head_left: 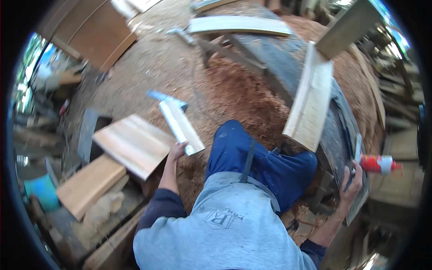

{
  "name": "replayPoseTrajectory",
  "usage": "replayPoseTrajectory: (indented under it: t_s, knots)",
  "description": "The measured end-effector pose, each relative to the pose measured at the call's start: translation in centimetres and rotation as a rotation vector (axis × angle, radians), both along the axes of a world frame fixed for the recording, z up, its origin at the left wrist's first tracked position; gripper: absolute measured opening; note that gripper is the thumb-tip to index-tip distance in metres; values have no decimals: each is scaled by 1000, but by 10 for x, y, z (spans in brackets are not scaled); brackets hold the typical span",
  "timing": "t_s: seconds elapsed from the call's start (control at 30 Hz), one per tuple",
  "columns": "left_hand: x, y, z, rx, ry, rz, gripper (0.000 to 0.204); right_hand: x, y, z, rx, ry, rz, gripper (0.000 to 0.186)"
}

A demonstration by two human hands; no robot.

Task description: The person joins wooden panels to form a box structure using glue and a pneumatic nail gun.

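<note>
My left hand [177, 150] is closed on the near end of a narrow wooden board [182, 128] with a raised, pale strip along one side. Beyond the board's far end lies a blue piece [166, 99], its kind unclear. Out to the right, my right hand [352, 184] is at the bench's edge with its fingers curled round something dark that I cannot make out. Close by its fingertips are a red-and-white bottle [377, 164] with a red nozzle and a thin grey piece [358, 146].
A wide board [137, 146] and a thicker plank [90, 185] lie at the left. Across the dark bench [279, 51] rest a long grooved board [310, 101] and a pale one [238, 25]. Shavings [243, 87] cover the ground. A brown panelled cabinet [90, 31] stands far left.
</note>
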State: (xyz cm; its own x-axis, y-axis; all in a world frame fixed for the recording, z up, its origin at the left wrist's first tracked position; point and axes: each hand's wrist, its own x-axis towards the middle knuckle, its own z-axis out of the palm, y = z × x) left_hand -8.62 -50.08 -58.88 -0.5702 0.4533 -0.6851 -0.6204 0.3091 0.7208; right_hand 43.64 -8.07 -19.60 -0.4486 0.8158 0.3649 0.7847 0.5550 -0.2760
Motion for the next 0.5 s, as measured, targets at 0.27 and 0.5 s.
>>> replayPoseTrajectory:
  t_s: [0.27, 0.5]
  knots:
    - [-4, 32, -29, -245, 262, -348, 55, -20, 15, 9, -56, 38, 46, 33]
    - [-49, 66, -47, -355, 48, -764, 56, -39, 7, 15, -40, -48, 79, 31]
